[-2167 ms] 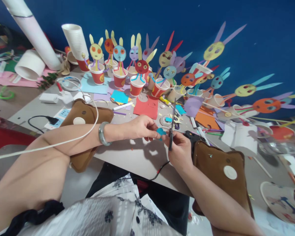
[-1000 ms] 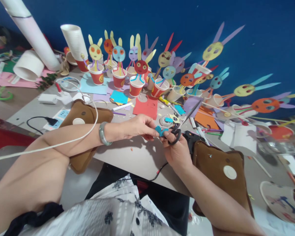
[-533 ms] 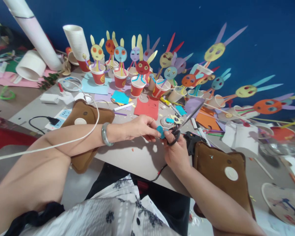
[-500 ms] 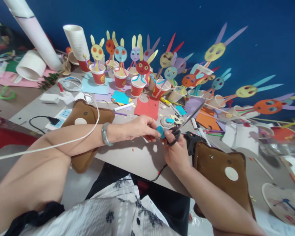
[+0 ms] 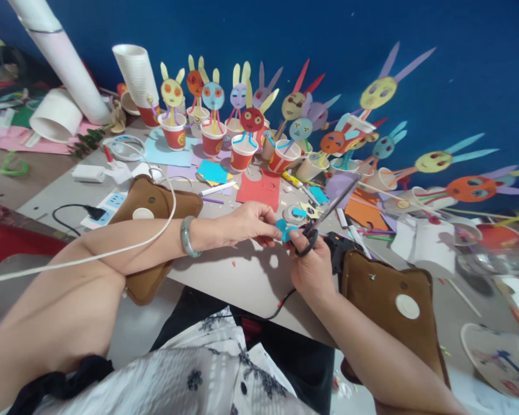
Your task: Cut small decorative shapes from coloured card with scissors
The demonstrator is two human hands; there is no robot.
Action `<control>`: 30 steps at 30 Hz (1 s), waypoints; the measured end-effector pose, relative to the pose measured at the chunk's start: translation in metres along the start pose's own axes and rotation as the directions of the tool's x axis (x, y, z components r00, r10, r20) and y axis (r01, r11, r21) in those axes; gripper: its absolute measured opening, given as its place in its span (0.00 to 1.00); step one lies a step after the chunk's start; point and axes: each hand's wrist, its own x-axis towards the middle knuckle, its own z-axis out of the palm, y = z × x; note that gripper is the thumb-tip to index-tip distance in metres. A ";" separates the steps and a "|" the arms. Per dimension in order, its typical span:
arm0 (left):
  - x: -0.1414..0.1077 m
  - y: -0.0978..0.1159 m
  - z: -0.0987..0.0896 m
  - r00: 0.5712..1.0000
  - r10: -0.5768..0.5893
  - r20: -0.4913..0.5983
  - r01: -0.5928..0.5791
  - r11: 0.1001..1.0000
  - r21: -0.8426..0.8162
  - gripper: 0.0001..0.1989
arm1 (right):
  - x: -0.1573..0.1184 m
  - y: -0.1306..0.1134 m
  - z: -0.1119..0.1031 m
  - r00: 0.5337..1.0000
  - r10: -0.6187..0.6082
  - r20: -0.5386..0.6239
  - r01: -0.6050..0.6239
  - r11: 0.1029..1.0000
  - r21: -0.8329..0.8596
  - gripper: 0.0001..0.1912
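Between my two hands, near the table's front edge, is a small blue paper piece (image 5: 282, 228). My left hand (image 5: 259, 225) pinches its left side between thumb and fingers. Black-handled scissors (image 5: 308, 237) are in my right hand (image 5: 310, 262), with the blades pointing up and away to the right. My right thumb and fingertips also touch the paper's right side. The paper's exact outline is partly hidden by my fingers. Just beyond my hands lies a roll of clear tape (image 5: 294, 214).
Paper cups with rabbit-faced figures (image 5: 242, 151) line the back. Red paper (image 5: 259, 190), orange paper (image 5: 365, 212) and pens lie before them. Brown cushions (image 5: 387, 311) flank my arms. A white cable (image 5: 112, 251) crosses my left forearm; a power strip (image 5: 108, 208) sits left.
The blue paper has turned slightly between my fingers, and more of it shows beside my right thumb. Both hands stay almost in place.
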 end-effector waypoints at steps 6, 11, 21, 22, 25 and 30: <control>0.003 0.000 -0.004 1.000 0.026 -0.007 -0.026 1.000 -0.008 0.12 | 0.003 0.002 -0.002 1.000 0.010 -0.005 -0.010 1.000 -0.016 0.16; 0.006 -0.001 -0.005 0.999 0.039 -0.007 -0.039 0.999 -0.001 0.12 | 0.007 0.000 -0.004 0.999 -0.052 -0.004 0.052 0.999 0.010 0.14; 0.015 0.013 -0.021 0.974 0.139 -0.179 -0.142 0.990 -0.004 0.12 | 0.009 -0.008 -0.003 0.997 -0.064 -0.040 0.068 0.993 0.096 0.13; 0.017 0.014 -0.023 0.968 0.154 -0.198 -0.159 0.987 -0.014 0.13 | 0.009 -0.007 -0.004 0.997 -0.073 -0.026 0.075 0.993 0.096 0.14; 0.022 0.016 -0.029 0.958 0.171 -0.229 -0.183 0.983 -0.031 0.13 | 0.011 -0.004 -0.008 0.993 -0.108 0.039 0.104 0.991 0.088 0.15; 0.028 0.017 -0.036 0.935 0.220 -0.278 -0.246 0.967 -0.062 0.16 | 0.016 0.003 -0.018 0.961 -0.226 0.157 0.243 0.965 -0.096 0.16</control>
